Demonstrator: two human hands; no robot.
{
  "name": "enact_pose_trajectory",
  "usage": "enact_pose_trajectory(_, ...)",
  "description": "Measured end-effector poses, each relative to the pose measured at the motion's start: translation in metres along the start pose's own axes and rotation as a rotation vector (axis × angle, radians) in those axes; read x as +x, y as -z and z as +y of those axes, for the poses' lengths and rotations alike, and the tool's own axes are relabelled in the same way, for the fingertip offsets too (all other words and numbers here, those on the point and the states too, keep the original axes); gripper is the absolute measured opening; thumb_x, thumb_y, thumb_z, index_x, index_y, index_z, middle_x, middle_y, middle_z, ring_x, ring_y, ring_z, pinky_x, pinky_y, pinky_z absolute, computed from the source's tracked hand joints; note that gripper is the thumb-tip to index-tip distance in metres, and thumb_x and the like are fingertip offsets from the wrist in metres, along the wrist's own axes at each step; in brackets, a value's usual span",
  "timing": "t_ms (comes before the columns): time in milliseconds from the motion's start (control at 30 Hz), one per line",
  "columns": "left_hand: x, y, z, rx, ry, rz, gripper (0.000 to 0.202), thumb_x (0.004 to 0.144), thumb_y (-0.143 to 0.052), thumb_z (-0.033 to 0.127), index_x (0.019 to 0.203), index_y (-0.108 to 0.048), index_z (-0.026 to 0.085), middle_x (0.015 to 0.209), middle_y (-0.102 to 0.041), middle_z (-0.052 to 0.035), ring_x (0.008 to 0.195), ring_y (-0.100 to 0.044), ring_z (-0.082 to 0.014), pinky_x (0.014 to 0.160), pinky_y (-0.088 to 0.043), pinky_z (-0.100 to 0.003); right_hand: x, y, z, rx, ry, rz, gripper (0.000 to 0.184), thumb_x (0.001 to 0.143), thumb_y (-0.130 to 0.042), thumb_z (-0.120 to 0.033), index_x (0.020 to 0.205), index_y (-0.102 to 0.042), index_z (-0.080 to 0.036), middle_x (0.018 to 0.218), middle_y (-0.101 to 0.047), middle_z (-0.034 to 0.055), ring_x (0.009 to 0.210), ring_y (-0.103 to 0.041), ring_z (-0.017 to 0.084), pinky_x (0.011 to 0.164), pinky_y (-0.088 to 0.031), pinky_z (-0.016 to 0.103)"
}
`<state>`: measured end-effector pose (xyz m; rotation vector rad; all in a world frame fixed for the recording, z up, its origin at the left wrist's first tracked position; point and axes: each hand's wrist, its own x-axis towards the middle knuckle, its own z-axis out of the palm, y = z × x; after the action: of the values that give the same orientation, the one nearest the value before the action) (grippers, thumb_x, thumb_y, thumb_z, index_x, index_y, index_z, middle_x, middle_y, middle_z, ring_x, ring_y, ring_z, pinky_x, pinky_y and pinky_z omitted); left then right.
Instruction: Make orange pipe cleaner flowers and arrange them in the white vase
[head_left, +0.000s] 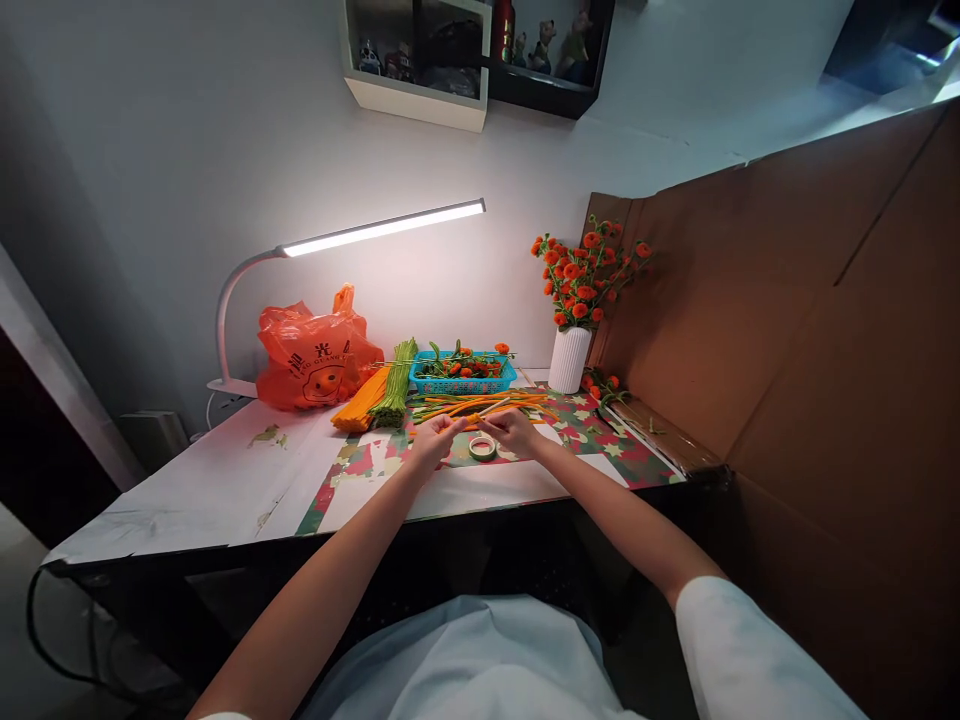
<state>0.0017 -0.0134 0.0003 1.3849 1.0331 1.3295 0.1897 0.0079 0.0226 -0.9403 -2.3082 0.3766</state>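
Note:
Over the table, my left hand (436, 438) pinches one side of a small orange fuzzy piece (472, 418), which looks like coiled chenille stem. My right hand (513, 432) has its fingers closed at the other side of the same piece. A thin pale stick (493, 407) slants up beside the right fingers; whether it is held I cannot tell. Just below the hands lies a roll of green tape (482, 449). Behind them, loose orange and green chenille stems (525, 399) are spread across the table.
A blue basket (427, 384) of orange flowers stands at the back, with bundles of orange stems (364, 402) and green stems (396, 385) beside it. Left is an orange plastic bag (319, 350) under a lit lamp (382, 229). A white vase (568, 360) and cardboard (765, 330) stand right.

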Motion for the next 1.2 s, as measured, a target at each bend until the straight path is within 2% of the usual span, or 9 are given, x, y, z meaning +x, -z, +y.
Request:
enact_pose_trajectory(100,-0.004,-0.002,0.005,-0.027,0.015,-0.107,0.053,0.059,-0.072,0.062,0.064,-0.038,0.022,0.041,-0.024,0.0132,0.035,-0.017,-0.0031,0.039,-0.012,-0.019,0.005,0.015,0.01,0.085,-0.003,-0.101,0.052,0.084,-0.044,-0.06,0.058,-0.051,-0.015,0.054,-0.035,-0.0043,0.053,-0.027,0.008,0.051,-0.02,0.022)
enact_pose_trajectory(200,-0.008,-0.003,0.006,0.104,-0.036,-0.1,0.049,0.064,-0.07,0.06,0.063,-0.04,0.021,0.042,-0.03,0.0111,0.035,-0.021,-0.0038,0.039,-0.014,-0.019,0.011,0.033,0.014,0.105,-0.008,-0.202,0.045,0.079,-0.053,-0.055,0.059,-0.053,-0.015,0.054,-0.036,-0.0047,0.053,-0.029,0.008,0.051,-0.021,0.022)
enact_pose_trajectory(300,-0.008,-0.003,0.005,0.21,-0.108,-0.075,0.047,0.067,-0.069,0.057,0.059,-0.041,0.02,0.044,-0.034,0.0089,0.038,-0.026,-0.0051,0.04,-0.016,-0.02,0.016,0.046,0.014,0.095,0.017,-0.264,0.042,0.074,-0.059,-0.048,0.051,-0.045,-0.016,0.052,-0.032,-0.0054,0.053,-0.027,0.007,0.05,-0.02,0.022)
enact_pose_trajectory(500,-0.003,0.0,0.0,0.274,-0.168,-0.115,0.045,0.067,-0.068,0.056,0.058,-0.043,0.02,0.047,-0.035,0.0074,0.043,-0.029,-0.0073,0.044,-0.02,-0.021,0.023,0.053,0.011,0.155,-0.078,-0.389,0.046,0.069,-0.063,-0.056,0.053,-0.048,-0.015,0.051,-0.031,-0.006,0.052,-0.025,0.007,0.05,-0.02,0.023)
enact_pose_trajectory(600,-0.001,0.002,-0.002,0.367,-0.224,-0.136,0.044,0.066,-0.069,0.054,0.056,-0.044,0.019,0.051,-0.038,0.006,0.049,-0.033,-0.0085,0.048,-0.023,-0.021,0.025,0.055,0.006,0.019,-0.105,-0.441,0.048,0.07,-0.064,-0.058,0.054,-0.051,-0.015,0.051,-0.034,-0.0056,0.051,-0.028,0.007,0.05,-0.02,0.023)
enact_pose_trajectory(767,0.001,0.003,-0.006,0.463,-0.248,0.031,0.042,0.069,-0.066,0.053,0.056,-0.045,0.019,0.049,-0.038,0.0059,0.049,-0.033,-0.0095,0.049,-0.023,-0.022,0.022,0.044,-0.015,-0.512,0.005,-0.185,0.036,0.086,-0.06,-0.041,0.061,-0.058,-0.015,0.062,-0.056,0.0014,0.059,-0.045,0.01,0.054,-0.019,0.025)
enact_pose_trajectory(900,0.006,0.007,-0.008,0.467,-0.238,0.201,0.04,0.068,-0.066,0.05,0.054,-0.045,0.02,0.047,-0.04,0.005,0.048,-0.035,-0.0106,0.049,-0.024,-0.023,0.019,0.021,-0.031,-0.698,0.009,-0.059,0.024,0.094,-0.047,-0.026,0.082,-0.063,-0.015,0.082,-0.066,0.0081,0.069,-0.056,0.015,0.055,-0.021,0.026)
enact_pose_trajectory(1067,0.012,0.012,-0.012,0.339,-0.139,0.318,0.044,0.068,-0.067,0.053,0.053,-0.042,0.021,0.045,-0.036,0.0063,0.043,-0.031,-0.0088,0.044,-0.021,-0.024,0.014,-0.007,-0.033,-0.66,0.03,0.042,0.028,0.096,-0.038,-0.021,0.088,-0.063,-0.014,0.084,-0.066,0.01,0.073,-0.059,0.016,0.057,-0.028,0.025)
enact_pose_trajectory(1200,0.011,0.009,-0.01,0.081,0.049,0.232,0.049,0.065,-0.068,0.059,0.058,-0.037,0.022,0.042,-0.027,0.0105,0.036,-0.021,-0.0052,0.039,-0.015,-0.022,0.009,-0.015,-0.021,-0.399,0.015,0.146,0.031,0.096,-0.04,-0.026,0.083,-0.065,-0.013,0.081,-0.066,0.0084,0.071,-0.057,0.014,0.06,-0.033,0.024)
